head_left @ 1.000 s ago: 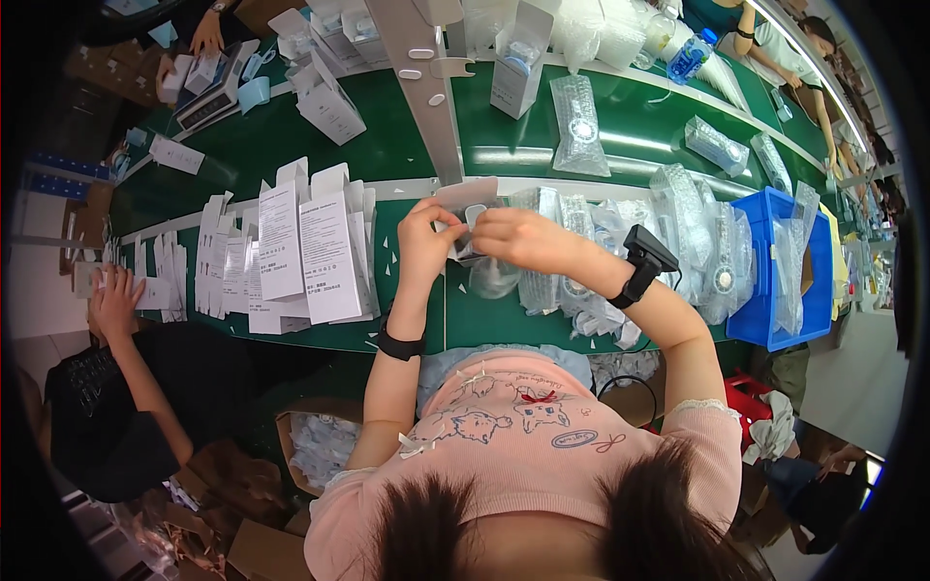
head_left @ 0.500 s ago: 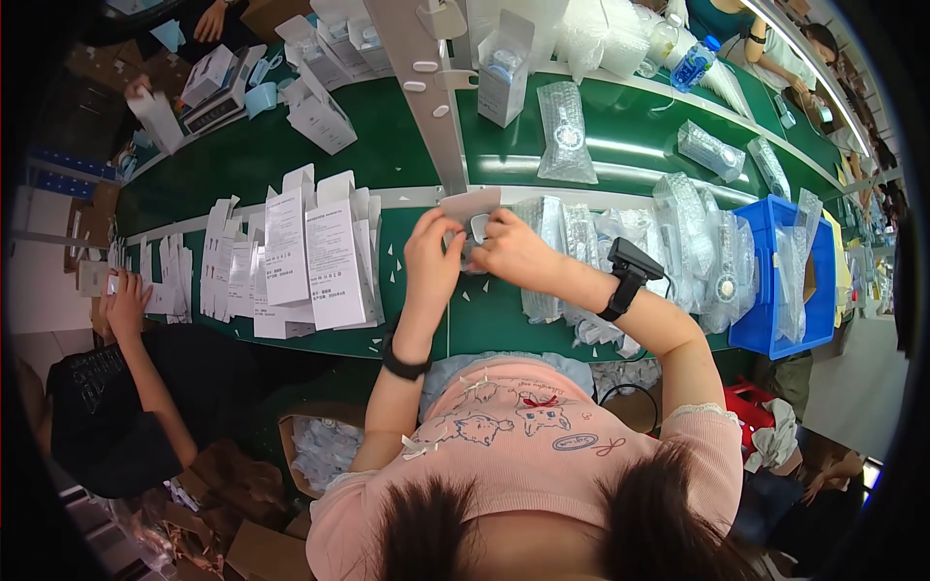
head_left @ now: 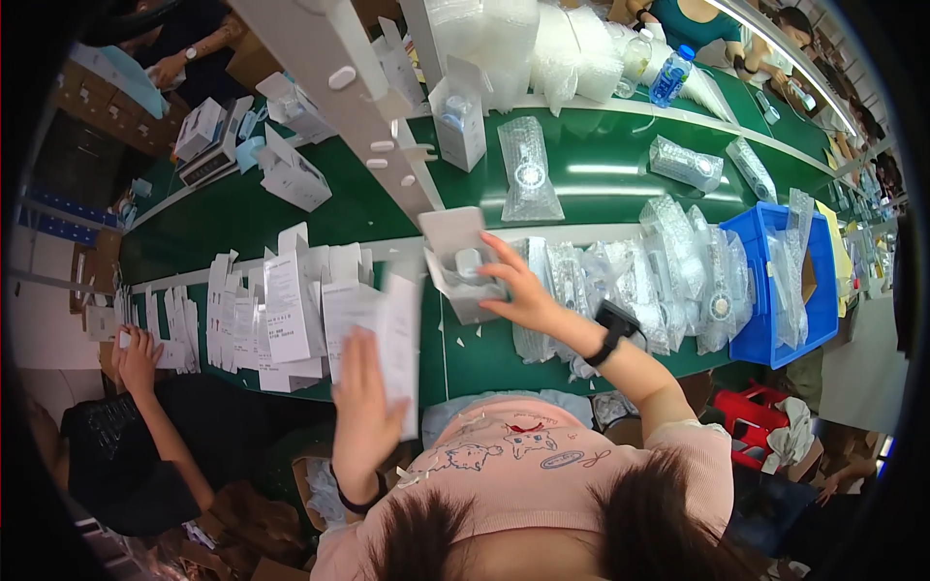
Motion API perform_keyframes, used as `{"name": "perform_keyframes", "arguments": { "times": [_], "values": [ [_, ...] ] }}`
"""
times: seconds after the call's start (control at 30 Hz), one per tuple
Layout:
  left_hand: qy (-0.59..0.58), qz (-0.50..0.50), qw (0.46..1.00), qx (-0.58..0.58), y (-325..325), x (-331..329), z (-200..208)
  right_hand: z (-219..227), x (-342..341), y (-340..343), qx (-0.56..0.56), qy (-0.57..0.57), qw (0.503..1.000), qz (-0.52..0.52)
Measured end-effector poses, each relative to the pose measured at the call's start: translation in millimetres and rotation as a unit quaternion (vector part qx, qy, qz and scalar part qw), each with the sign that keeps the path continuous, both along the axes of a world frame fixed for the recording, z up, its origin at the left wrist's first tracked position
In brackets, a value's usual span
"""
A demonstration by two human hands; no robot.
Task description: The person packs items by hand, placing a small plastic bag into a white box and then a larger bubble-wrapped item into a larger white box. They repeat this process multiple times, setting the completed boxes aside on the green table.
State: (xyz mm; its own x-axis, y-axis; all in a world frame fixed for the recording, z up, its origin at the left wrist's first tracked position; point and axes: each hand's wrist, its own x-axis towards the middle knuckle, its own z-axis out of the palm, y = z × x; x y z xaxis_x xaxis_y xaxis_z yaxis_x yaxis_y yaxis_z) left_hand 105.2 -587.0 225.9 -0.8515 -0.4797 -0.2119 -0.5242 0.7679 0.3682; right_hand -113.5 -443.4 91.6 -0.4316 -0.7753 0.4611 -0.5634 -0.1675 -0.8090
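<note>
An open white carton (head_left: 469, 308) stands tilted in front of me with its flap raised; a pale wrapped item (head_left: 467, 261) shows inside. My right hand (head_left: 528, 290) grips the carton's right side, fingers and thumb spread along its edge. At the front of the row of boxes, my left hand (head_left: 363, 402) holds a second white carton (head_left: 401, 334), tall and smeared by motion. Its fingers lie along the carton's left side and the thumb is low. The grip is partly blurred.
White printed boxes (head_left: 291, 305) stand in a row on the left, near another person's hand (head_left: 139, 358). Bubble-wrapped packages (head_left: 620, 290) line the right, beside a blue bin (head_left: 823, 286). A metal post (head_left: 373, 116) rises behind the cartons.
My hands were together at the small carton; the left has moved left and back toward me, taking hold of a tall white carton. The right stays at the open carton. The view has shifted.
</note>
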Motion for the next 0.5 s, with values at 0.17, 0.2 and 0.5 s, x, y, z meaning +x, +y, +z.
{"name": "perform_keyframes", "arguments": {
  "times": [0.17, 0.2, 0.5],
  "values": [
    [-0.098, -0.111, 0.989, -0.001, 34, -22, -77, 59, -60, 52, -0.112, -0.049, 0.982, -0.141],
    [-0.107, -0.108, 0.988, -0.022, 45, -24, -99, 67, -82, 50, -0.142, -0.067, 0.974, -0.164],
    [-0.036, 0.052, 0.988, 0.138, -3, -97, -162, -22, -239, 56, 0.033, 0.167, 0.917, -0.36]
  ]
}}
